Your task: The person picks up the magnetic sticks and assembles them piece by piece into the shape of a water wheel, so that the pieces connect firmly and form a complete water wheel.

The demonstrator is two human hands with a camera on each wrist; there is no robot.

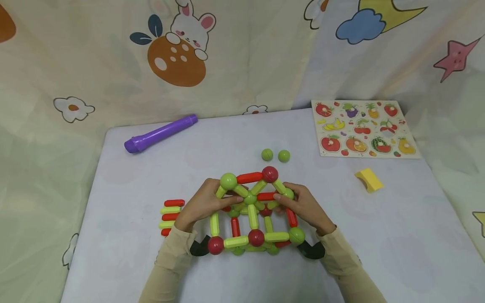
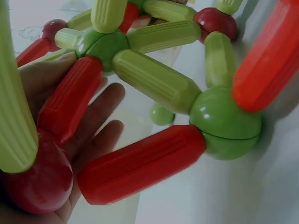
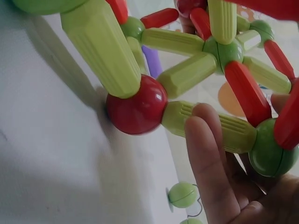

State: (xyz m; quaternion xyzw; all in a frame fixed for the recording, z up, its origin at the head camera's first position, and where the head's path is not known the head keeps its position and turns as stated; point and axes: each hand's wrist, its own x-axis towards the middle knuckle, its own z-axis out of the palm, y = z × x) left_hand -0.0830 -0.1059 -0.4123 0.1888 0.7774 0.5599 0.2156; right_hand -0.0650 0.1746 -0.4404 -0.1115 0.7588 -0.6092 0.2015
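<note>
A frame of chunky building rods and balls (image 1: 252, 219), with yellow-green and red rods joined by green and dark red balls, stands between both hands. My left hand (image 1: 204, 200) grips its upper left, thumb reaching toward the middle green ball (image 1: 250, 198). On the upper right, my right hand (image 1: 305, 206) holds it near a green corner ball (image 1: 289, 193), thumb by a short red rod (image 1: 266, 196). In the left wrist view, one red rod (image 2: 142, 163) joins a green ball at one end only. Two fingers (image 3: 208, 158) lie against a yellow-green rod in the right wrist view.
Several loose red and yellow-green rods (image 1: 170, 217) lie left of the frame. Two green balls (image 1: 267, 154) sit beyond it. Farther back are a purple stick (image 1: 163, 134) and a fruit puzzle board (image 1: 365, 128). A yellow arched block (image 1: 369, 180) lies to the right.
</note>
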